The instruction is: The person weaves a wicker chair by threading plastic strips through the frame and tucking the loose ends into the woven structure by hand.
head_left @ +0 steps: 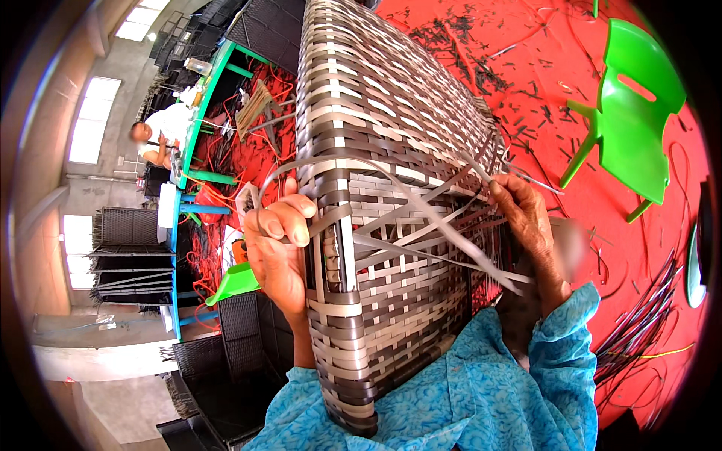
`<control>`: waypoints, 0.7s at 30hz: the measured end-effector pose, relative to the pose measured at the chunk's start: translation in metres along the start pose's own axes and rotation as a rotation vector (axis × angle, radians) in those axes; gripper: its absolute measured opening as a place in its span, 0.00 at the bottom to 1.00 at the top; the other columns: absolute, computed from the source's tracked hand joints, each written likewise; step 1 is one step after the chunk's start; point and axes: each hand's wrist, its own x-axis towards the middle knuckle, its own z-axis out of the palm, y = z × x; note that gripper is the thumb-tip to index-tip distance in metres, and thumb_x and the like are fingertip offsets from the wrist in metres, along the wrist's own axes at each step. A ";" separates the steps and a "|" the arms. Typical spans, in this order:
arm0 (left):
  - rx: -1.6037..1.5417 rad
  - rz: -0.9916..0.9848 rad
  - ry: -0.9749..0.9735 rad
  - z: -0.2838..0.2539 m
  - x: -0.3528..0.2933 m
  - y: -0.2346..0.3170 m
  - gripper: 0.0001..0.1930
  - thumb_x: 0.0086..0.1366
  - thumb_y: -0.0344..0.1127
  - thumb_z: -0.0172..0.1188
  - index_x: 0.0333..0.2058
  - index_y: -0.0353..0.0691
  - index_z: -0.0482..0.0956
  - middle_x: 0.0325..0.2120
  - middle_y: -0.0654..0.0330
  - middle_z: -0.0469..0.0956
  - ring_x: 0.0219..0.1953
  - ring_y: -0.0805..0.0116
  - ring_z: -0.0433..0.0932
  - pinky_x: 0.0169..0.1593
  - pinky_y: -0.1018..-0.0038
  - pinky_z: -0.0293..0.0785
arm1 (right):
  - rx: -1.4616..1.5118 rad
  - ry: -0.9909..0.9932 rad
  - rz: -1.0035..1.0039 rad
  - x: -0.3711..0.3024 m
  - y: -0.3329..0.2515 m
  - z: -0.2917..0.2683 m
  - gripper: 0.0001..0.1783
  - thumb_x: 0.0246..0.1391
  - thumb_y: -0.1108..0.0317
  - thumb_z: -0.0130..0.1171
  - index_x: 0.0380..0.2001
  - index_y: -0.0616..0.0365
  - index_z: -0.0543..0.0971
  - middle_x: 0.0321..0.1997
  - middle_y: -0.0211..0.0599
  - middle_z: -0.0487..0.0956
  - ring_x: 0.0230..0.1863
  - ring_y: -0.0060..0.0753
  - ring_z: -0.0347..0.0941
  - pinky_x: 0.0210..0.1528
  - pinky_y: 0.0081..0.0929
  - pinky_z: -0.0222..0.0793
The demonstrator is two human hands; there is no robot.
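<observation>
A large woven wicker piece (398,105) in brown, grey and cream flat strips leans across my lap, one corner toward me. Several loose strips (432,214) cross its unfinished side. At the frame's left edge my left hand (277,244) is closed with curled fingers round a grey strip, which loops over the corner. On the right, my right hand (525,214) pinches a strip near the far end of the weave. Its thumb and forefinger are pressed together. Part of the weave behind the loose strips is hidden.
A green plastic chair (639,105) stands on the red floor (526,45), which is littered with dark scraps. A bundle of dark strips (639,338) lies at lower right. Left are green-edged tables (203,113), black woven pieces (131,225) and another person (162,131).
</observation>
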 end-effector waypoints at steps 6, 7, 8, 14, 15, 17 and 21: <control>-0.040 0.005 0.043 0.001 -0.002 -0.004 0.16 0.65 0.47 0.54 0.33 0.41 0.63 0.23 0.61 0.67 0.38 0.62 0.68 0.66 0.59 0.45 | 0.031 -0.091 -0.096 0.004 0.014 -0.006 0.12 0.60 0.62 0.55 0.41 0.57 0.78 0.27 0.20 0.74 0.28 0.12 0.65 0.30 0.14 0.60; -0.038 0.005 0.043 0.001 -0.002 -0.003 0.16 0.65 0.47 0.54 0.33 0.41 0.63 0.23 0.61 0.67 0.38 0.62 0.68 0.66 0.59 0.44 | 0.019 -0.093 -0.057 0.004 0.013 -0.006 0.12 0.60 0.62 0.54 0.40 0.58 0.78 0.26 0.19 0.73 0.28 0.11 0.64 0.30 0.13 0.59; -0.038 0.003 0.056 0.001 -0.002 -0.003 0.16 0.65 0.47 0.54 0.33 0.41 0.63 0.23 0.61 0.67 0.38 0.62 0.68 0.66 0.59 0.44 | 0.022 -0.100 -0.038 0.004 0.011 -0.006 0.13 0.60 0.61 0.54 0.40 0.58 0.77 0.26 0.19 0.72 0.28 0.11 0.63 0.30 0.12 0.58; -0.022 0.012 0.039 0.000 -0.002 -0.004 0.15 0.65 0.47 0.53 0.33 0.41 0.63 0.23 0.61 0.67 0.38 0.62 0.69 0.66 0.59 0.45 | 0.029 -0.145 -0.013 0.005 0.011 -0.005 0.14 0.60 0.60 0.53 0.40 0.58 0.76 0.27 0.18 0.72 0.28 0.10 0.63 0.30 0.12 0.58; -0.026 0.013 0.044 0.000 -0.002 -0.004 0.15 0.66 0.47 0.53 0.33 0.41 0.63 0.23 0.61 0.67 0.38 0.62 0.69 0.66 0.59 0.45 | 0.025 -0.145 -0.014 0.005 0.012 -0.005 0.14 0.60 0.59 0.53 0.40 0.58 0.76 0.27 0.19 0.72 0.29 0.09 0.63 0.30 0.11 0.58; -0.033 0.015 0.056 -0.001 -0.002 -0.004 0.15 0.66 0.47 0.52 0.33 0.41 0.63 0.23 0.61 0.67 0.38 0.62 0.69 0.65 0.59 0.45 | 0.071 -0.155 -0.012 0.007 0.014 -0.005 0.14 0.60 0.59 0.54 0.40 0.58 0.77 0.26 0.19 0.72 0.27 0.10 0.63 0.30 0.12 0.59; -0.013 0.010 0.044 -0.001 -0.002 -0.004 0.15 0.66 0.47 0.52 0.33 0.41 0.63 0.23 0.61 0.67 0.37 0.62 0.69 0.65 0.59 0.46 | 0.090 -0.153 0.012 0.006 0.012 -0.003 0.15 0.59 0.58 0.55 0.40 0.58 0.78 0.25 0.20 0.73 0.27 0.11 0.64 0.30 0.13 0.59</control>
